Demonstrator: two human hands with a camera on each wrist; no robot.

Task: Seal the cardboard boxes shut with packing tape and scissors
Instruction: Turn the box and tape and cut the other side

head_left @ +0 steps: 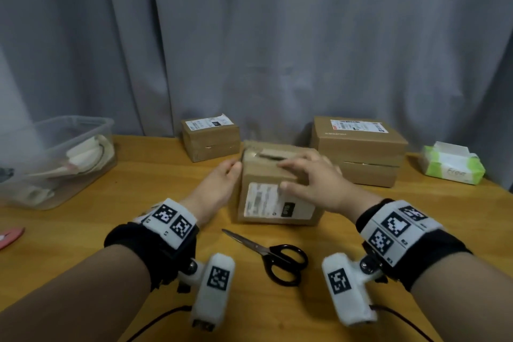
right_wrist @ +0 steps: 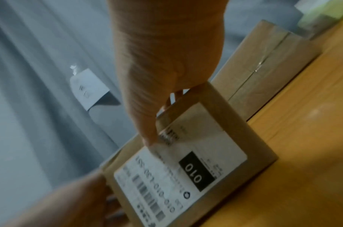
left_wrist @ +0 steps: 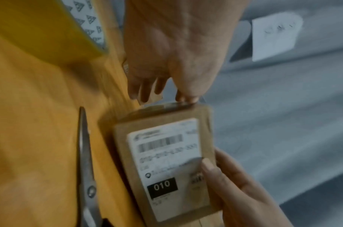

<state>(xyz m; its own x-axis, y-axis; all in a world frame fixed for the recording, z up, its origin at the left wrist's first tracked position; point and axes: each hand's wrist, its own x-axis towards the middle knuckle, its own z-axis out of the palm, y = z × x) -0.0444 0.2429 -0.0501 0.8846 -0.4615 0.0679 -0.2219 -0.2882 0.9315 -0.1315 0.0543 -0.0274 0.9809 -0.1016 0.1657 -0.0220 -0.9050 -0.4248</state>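
While both hands close on the small cardboard box [head_left: 273,189] at the middle of the wooden surface [head_left: 83,230], the right hand [head_left: 313,183] grasps it from above, fingers [head_left: 288,166] curled over the top edge and thumb pressed against the shipping label [head_left: 266,200] on the near face. The left hand [head_left: 219,183] rests flat against the box's left side, fingers [left_wrist: 145,87] loosely extended, the thumb touching the box's upper corner in the left wrist view. The top flap is slightly lifted and crumpled.

Black-handled scissors [head_left: 272,254] lie closed on the surface just in front of the box, blade tips pointing toward the left forearm. Behind the box to the left sits a smaller sealed box [head_left: 211,140]; behind to the right stand two stacked boxes [head_left: 361,150], just beside the right hand. A pack of tissues [head_left: 452,165] lies at the far right, a clear plastic bin [head_left: 55,158] holding papers at the far left, and a red object [head_left: 11,236] at the left edge. A grey curtain [head_left: 277,36] hangs behind the surface.
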